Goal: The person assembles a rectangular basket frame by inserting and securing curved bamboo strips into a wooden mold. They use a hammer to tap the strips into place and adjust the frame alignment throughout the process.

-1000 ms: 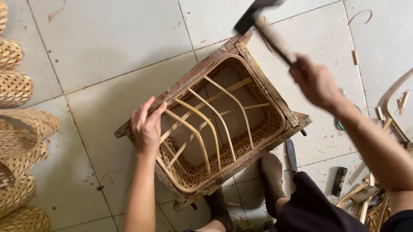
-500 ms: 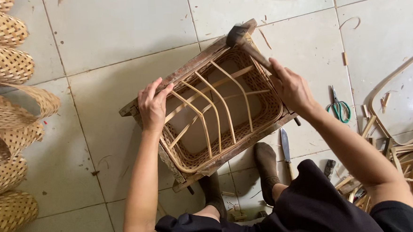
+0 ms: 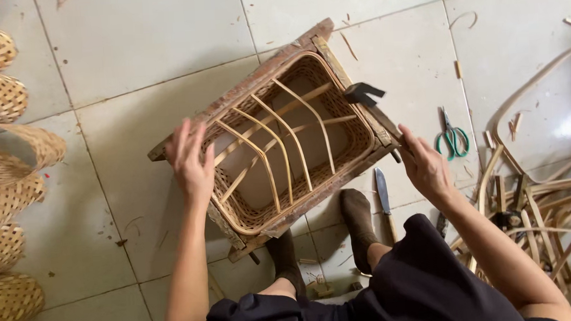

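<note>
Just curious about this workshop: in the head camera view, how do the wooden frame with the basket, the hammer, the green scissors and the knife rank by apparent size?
1. Wooden frame
2. Hammer
3. Knife and green scissors: alike, not ranked.

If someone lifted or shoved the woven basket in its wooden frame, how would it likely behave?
The rattan basket would probably feel stiff, since it sits inside a wooden frame of solid boards. The open weave and thin ribs suggest little weight. Propped at a tilt under the left hand, it might tip if pushed.
</note>
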